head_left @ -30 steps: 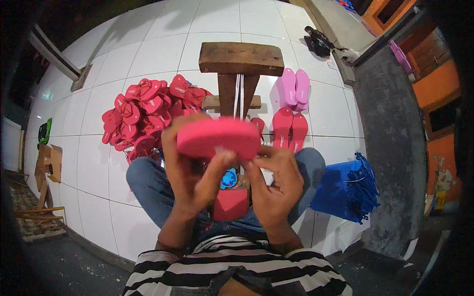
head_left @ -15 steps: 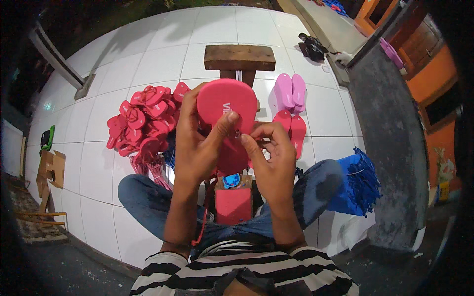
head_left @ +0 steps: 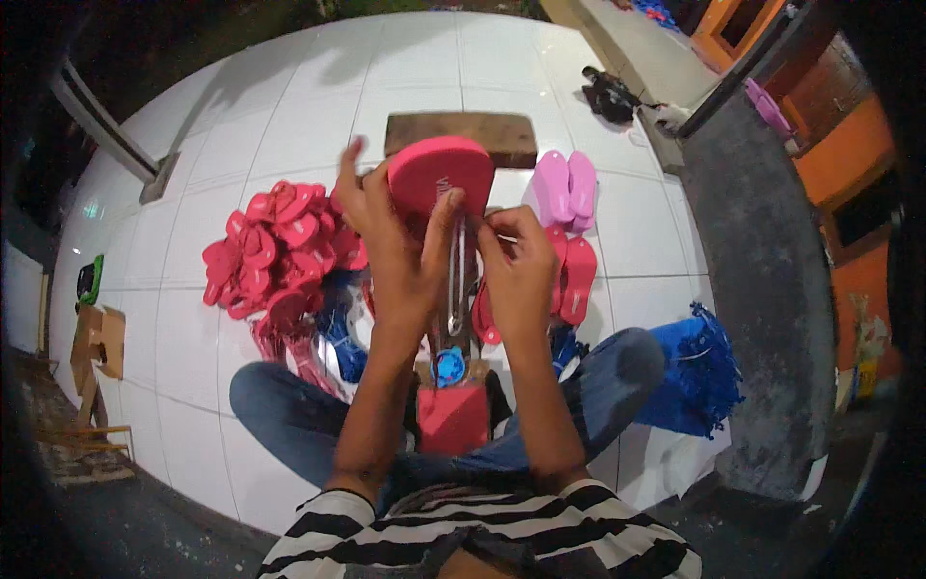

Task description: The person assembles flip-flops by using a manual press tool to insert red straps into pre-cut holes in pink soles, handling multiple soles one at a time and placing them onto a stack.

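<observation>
My left hand grips a red flip-flop sole, held upright in front of me with its flat face toward the camera. My right hand is beside it, fingers pinched on the strap that hangs down from the sole. Both hands are raised above a small wooden stool and above my lap. Another red sole piece lies between my knees, with a small blue round object just above it.
A heap of red sandal soles lies on the white tiled floor at my left. Pink sandals and red ones lie at right. A blue bag sits by my right knee. Dark shoes rest near a grey ledge.
The sole has turned from lying flat across both hands to standing upright. Both hands have risen higher, and my right fingers have closed on the strap.
</observation>
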The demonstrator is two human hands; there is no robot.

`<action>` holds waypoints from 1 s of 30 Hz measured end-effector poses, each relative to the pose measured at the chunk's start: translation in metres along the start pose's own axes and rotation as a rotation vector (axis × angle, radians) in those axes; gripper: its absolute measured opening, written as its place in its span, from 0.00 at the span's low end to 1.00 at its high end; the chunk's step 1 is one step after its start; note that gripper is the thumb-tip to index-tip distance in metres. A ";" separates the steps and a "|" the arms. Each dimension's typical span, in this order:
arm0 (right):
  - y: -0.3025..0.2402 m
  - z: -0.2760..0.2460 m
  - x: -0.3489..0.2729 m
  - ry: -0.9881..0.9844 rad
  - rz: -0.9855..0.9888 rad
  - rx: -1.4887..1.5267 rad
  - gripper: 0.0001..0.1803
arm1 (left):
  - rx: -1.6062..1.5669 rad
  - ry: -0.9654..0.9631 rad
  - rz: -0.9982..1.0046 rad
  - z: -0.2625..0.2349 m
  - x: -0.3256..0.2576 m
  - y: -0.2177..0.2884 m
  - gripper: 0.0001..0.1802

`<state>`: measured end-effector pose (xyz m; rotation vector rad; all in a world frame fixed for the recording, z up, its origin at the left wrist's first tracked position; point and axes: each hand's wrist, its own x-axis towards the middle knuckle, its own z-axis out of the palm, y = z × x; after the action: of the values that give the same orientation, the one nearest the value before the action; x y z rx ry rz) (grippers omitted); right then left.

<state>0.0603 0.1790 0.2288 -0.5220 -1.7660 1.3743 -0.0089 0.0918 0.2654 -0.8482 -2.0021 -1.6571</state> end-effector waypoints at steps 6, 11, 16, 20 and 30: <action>0.000 0.000 0.017 -0.040 0.109 -0.088 0.07 | 0.034 -0.012 0.078 0.011 0.018 -0.013 0.37; 0.027 0.011 0.006 -0.078 0.093 -0.138 0.13 | -0.314 -0.053 -0.173 0.009 0.016 -0.027 0.43; 0.094 0.018 -0.093 -0.290 0.279 0.060 0.21 | -0.533 0.048 -0.192 -0.032 -0.063 -0.043 0.23; 0.083 -0.013 -0.165 -0.675 0.673 0.337 0.24 | -0.013 -0.652 0.275 -0.073 -0.108 -0.051 0.16; 0.061 -0.034 -0.145 -0.564 0.619 0.374 0.13 | -0.413 -0.864 -0.067 -0.059 -0.111 -0.036 0.23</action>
<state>0.1624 0.1118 0.1239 -0.5261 -1.7652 2.4181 0.0441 0.0090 0.1792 -1.9266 -2.2112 -1.9827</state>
